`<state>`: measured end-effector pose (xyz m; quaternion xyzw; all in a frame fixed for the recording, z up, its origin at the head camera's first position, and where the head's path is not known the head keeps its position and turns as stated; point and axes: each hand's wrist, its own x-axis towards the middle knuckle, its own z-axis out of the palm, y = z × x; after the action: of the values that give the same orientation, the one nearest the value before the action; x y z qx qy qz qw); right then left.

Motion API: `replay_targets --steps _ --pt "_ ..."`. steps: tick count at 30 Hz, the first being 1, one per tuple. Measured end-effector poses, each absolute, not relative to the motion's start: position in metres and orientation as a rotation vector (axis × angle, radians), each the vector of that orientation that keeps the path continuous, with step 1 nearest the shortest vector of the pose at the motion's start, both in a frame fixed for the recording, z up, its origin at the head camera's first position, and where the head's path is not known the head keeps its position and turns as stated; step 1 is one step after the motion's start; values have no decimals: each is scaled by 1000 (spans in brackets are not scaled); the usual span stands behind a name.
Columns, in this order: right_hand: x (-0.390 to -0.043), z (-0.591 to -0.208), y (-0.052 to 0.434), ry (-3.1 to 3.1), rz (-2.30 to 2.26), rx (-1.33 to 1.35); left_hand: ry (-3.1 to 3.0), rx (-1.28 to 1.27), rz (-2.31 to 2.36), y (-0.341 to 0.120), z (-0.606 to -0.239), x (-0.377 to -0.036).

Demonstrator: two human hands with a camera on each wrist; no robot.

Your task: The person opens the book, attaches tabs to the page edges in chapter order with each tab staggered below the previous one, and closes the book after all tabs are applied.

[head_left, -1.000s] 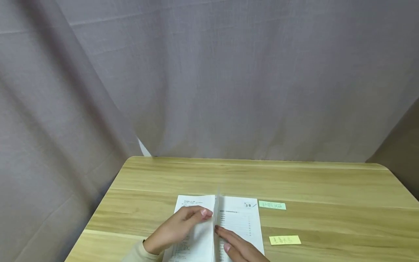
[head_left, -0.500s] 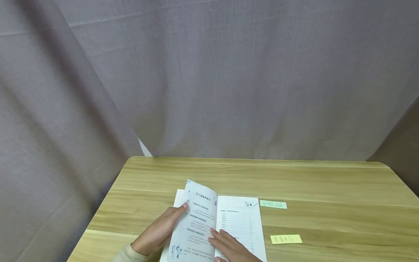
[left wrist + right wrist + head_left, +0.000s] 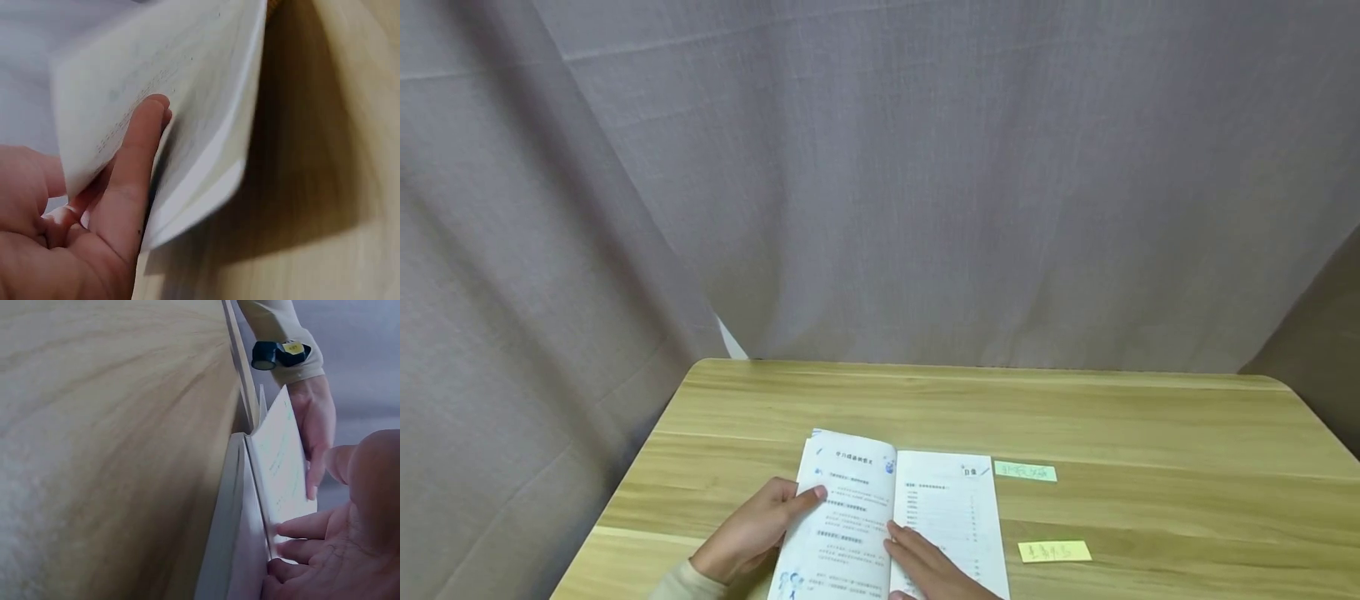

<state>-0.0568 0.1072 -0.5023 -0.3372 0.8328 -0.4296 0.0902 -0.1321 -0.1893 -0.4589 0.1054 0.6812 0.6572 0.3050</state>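
Our left hand (image 3: pixel 752 529) pinches the booklet's (image 3: pixel 895 521) thin, floppy page at its outer edge; our right hand (image 3: pixel 928 567), fingers flat, presses beside the spine. The booklet lies open on the tabletop (image 3: pixel 1150 433) beneath both hands.

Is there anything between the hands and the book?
No, nothing is in the way. The left hand already holds the left pages of the book, and the right hand rests its fingers on the right page near the fold.

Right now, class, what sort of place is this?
Probably a curtained-off study or recording desk: a wooden table, an open booklet under both hands, two sticky notes and grey curtains behind.
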Motion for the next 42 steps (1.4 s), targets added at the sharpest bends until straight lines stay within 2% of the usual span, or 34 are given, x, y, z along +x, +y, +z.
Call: replay_targets --steps 6,12,28,34,42 --pt "-60 -497 108 2368 -1288 -905 1947 233 1651 -194 -459 -134" --pt "-61 -495 109 2360 -1251 -966 2191 235 1475 -196 -459 -132" --pt "-71 -491 109 2456 -1041 -999 3097 359 517 -169 -449 -124" --pt "-77 -491 112 2488 -967 -1099 2907 654 489 -152 -439 -120" --pt "-81 -490 115 2413 -996 -1080 2700 770 430 -135 -431 -120"
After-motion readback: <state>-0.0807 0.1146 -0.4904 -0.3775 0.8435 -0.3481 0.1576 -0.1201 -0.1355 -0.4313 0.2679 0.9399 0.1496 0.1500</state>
